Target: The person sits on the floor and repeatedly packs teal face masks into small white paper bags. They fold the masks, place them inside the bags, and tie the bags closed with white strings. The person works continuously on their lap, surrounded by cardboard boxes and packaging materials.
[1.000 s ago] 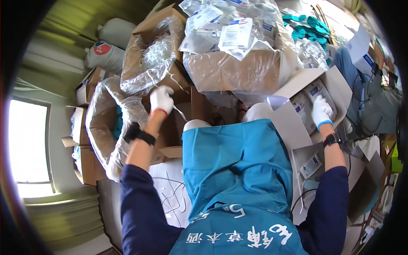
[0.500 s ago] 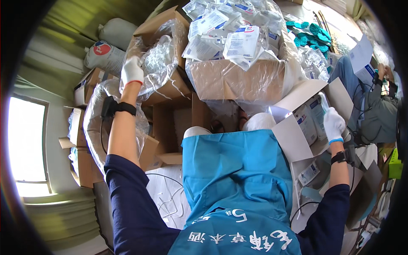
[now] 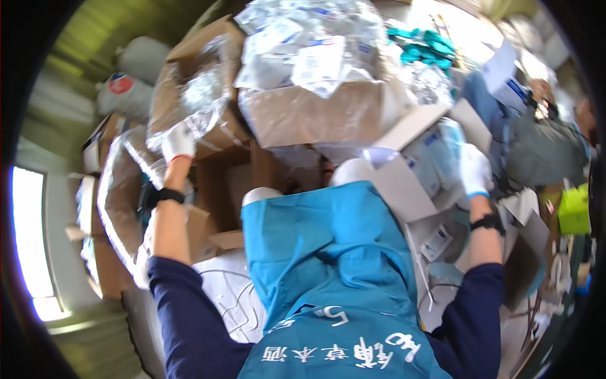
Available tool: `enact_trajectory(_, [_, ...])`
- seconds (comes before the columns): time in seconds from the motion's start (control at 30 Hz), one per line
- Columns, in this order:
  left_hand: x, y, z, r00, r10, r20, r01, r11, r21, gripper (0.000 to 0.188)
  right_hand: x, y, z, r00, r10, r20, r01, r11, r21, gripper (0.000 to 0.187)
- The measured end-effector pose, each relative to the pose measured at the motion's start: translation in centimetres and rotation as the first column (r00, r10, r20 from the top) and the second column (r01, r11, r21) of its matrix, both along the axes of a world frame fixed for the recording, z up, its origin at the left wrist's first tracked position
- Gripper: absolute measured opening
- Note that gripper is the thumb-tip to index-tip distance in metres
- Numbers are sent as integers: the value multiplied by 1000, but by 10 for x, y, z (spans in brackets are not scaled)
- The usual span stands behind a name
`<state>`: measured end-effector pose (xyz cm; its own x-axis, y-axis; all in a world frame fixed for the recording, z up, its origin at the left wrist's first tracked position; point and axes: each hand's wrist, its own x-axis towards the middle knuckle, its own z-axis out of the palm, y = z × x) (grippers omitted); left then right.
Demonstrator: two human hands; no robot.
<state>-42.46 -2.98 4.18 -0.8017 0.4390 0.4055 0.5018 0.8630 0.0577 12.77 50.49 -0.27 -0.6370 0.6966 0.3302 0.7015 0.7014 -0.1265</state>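
My left hand (image 3: 179, 140), in a white glove with a red cuff, is at the near edge of a clear plastic liner (image 3: 211, 114) that hangs out of an open carton. Blur hides its fingers, so I cannot tell whether it grips the film. On the right, my right hand (image 3: 475, 169), gloved in white with a blue cuff, is beside the right side of an open white box (image 3: 404, 194). Flat packets (image 3: 424, 172) lie in that box, and a pale blue translucent piece (image 3: 451, 138) stands up next to my fingers. Whether they hold it is blurred.
A large carton (image 3: 315, 120) heaped with white packets stands ahead. An open brown carton (image 3: 221, 189) is near my knees. Farther right a person (image 3: 543, 145) sits with a white box. Stacked cartons (image 3: 104, 262) and white sacks (image 3: 123, 95) are at left.
The whole view has shifted and blurred. My left hand has come nearer along the plastic liner. My right hand stays by the white box, where the pale blue piece shows more.
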Motion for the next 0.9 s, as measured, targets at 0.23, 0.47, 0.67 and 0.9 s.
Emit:
enact_trajectory(0.23, [61,35,54,980,-1,198,39,981,-189,19,-5,-1,-13,979,-192,-62,187,979,-78,30])
enact_trajectory(0.47, [71,49,39,951,-301,-70,306,949,72,39,1,-11,14,975,-172,-141,163,984,-76,27])
enact_trajectory(0.67, [59,43,34,946,-325,-19,325,941,93,44,12,-8,7,937,-275,-217,163,891,-424,31])
enact_trajectory(0.9, [72,38,101,963,-265,-49,269,936,227,56,25,-11,2,944,-206,-259,98,922,-376,27])
